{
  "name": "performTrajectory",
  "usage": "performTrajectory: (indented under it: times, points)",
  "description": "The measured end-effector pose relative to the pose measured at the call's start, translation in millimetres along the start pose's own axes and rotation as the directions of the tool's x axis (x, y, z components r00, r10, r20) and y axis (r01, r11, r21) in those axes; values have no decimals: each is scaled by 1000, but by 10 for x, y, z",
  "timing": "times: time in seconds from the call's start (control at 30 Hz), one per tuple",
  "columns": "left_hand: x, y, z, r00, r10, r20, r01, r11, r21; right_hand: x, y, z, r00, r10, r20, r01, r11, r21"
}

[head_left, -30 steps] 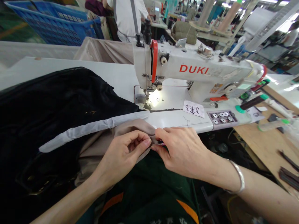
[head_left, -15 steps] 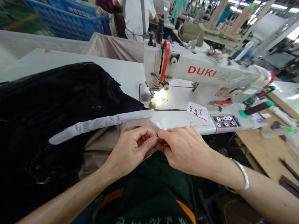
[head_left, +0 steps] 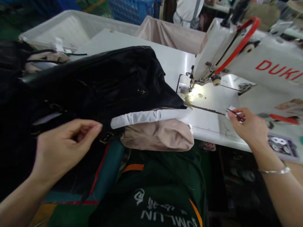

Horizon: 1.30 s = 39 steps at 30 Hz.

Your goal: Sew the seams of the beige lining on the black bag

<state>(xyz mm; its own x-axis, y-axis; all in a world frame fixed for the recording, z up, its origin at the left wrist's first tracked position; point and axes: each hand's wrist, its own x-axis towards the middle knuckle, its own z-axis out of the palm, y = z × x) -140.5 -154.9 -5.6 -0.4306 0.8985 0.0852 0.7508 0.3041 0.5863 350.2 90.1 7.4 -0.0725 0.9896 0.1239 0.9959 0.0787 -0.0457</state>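
Note:
My right hand (head_left: 251,126), over the table at the right of the needle area, is closed on a pair of small dark thread snips (head_left: 238,116), mostly hidden by the fingers. At the left, my left hand (head_left: 68,148) has thumb and forefinger pinched together. Whether a thread is between them I cannot make out. Beyond it spreads a black fabric bag (head_left: 113,78) with brass-coloured fittings. Along the bag's near edge runs a white padded strip (head_left: 149,117), and beige lining (head_left: 158,135) bulges below it, apart from both hands.
A white sewing machine (head_left: 267,60) with a lit needle area stands at the right on the white table (head_left: 123,41). A bobbin tray (head_left: 281,146) lies by my right wrist. Behind the table are a pale bin (head_left: 78,28), a blue basket (head_left: 132,11) and another person (head_left: 188,12).
Both hands have left the beige lining and moved apart, the left one leftward and the right one to the table beside the machine. The view has swung left and closer.

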Motion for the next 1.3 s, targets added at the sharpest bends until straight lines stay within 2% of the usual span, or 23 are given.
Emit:
performTrajectory:
  times: [0.03, 0.1, 0.13, 0.2, 0.27, 0.37, 0.43, 0.5, 0.57, 0.6, 0.63, 0.67, 0.7, 0.73, 0.77, 0.8, 0.83, 0.93, 1.0, 1.07, 1.17, 1.23, 1.3]
  points:
    - [-146, -21, 85, 998, 17, 64, -22, 996, 88, 29, 38, 77, 1000, 1, -11, -2, 999, -41]
    - [-384, -24, 252, 984, 52, 169, -77, 986, 147, 61, 77, 216, 998, -13, -61, 8, 996, -93]
    - [-462, -24, 326, 978, 72, 197, -102, 984, 147, 71, 87, 280, 996, -29, -87, 19, 994, -104]
    - [-538, -47, 464, 974, 144, 177, -178, 965, 191, 93, 102, 390, 988, -67, -136, 52, 992, -112]
    - [-534, -107, 613, 942, 262, 210, -310, 918, 246, 116, 110, 465, 978, -132, -161, 112, 986, -127]
    - [-471, -214, 820, 851, 383, 358, -464, 869, 172, 110, 47, 469, 954, -203, -222, 170, 972, -161]
    - [-409, -238, 853, 828, 403, 390, -471, 877, 94, 37, -101, 397, 931, -252, -265, 225, 966, -129]
    - [-299, -175, 747, 839, 402, 367, -452, 890, 58, -109, -360, 281, 889, -333, -315, 340, 940, -34]
    - [-107, 2, 527, 886, 361, 290, -387, 922, 33, -312, -707, 136, 801, -442, -403, 523, 845, 113]
    - [22, 132, 396, 932, 299, 207, -305, 952, -3, -424, -897, 56, 754, -468, -460, 597, 780, 186]
    - [169, 285, 264, 951, 276, 139, -272, 961, -44, -536, -1089, -26, 698, -495, -517, 674, 698, 242]
    - [327, 455, 138, 958, 280, 69, -275, 959, -76, -640, -1275, -107, 613, -545, -572, 768, 580, 270]
    - [487, 636, 21, 962, 274, 4, -272, 958, -86, -730, -1452, -184, 474, -638, -607, 875, 416, 246]
    - [642, 819, -88, 952, 301, -59, -306, 946, -107, -799, -1617, -254, 335, -734, -591, 942, 262, 209]
    - [783, 1001, -190, 936, 342, -81, -349, 931, -106, -843, -1769, -316, 254, -806, -535, 965, 175, 194]
    - [906, 1175, -289, 923, 379, -70, -384, 919, -90, -858, -1908, -366, 222, -861, -458, 969, 143, 203]
    - [1008, 1338, -388, 899, 432, -74, -436, 897, -63, -844, -2033, -407, 236, -891, -387, 961, 157, 226]
    - [1199, 1726, -683, 812, 574, -104, -556, 815, 162, -646, -2320, -475, 369, -888, -276, 909, 282, 308]
    - [1271, 1883, -853, 749, 652, -120, -605, 747, 276, -436, -2449, -488, 449, -855, -259, 864, 341, 371]
    - [1334, 1957, -962, 709, 694, -123, -642, 708, 294, -215, -2554, -474, 521, -828, -208, 809, 401, 429]
    - [1423, 1952, -974, 718, 688, -104, -656, 719, 229, 60, -2720, -372, 604, -797, 6, 702, 536, 470]
    - [1458, 1898, -905, 748, 657, -89, -640, 751, 164, 163, -2848, -246, 613, -777, 144, 650, 599, 468]
    - [1451, 1803, -824, 792, 608, -59, -601, 793, 104, 197, -2984, -106, 595, -775, 212, 630, 613, 477]
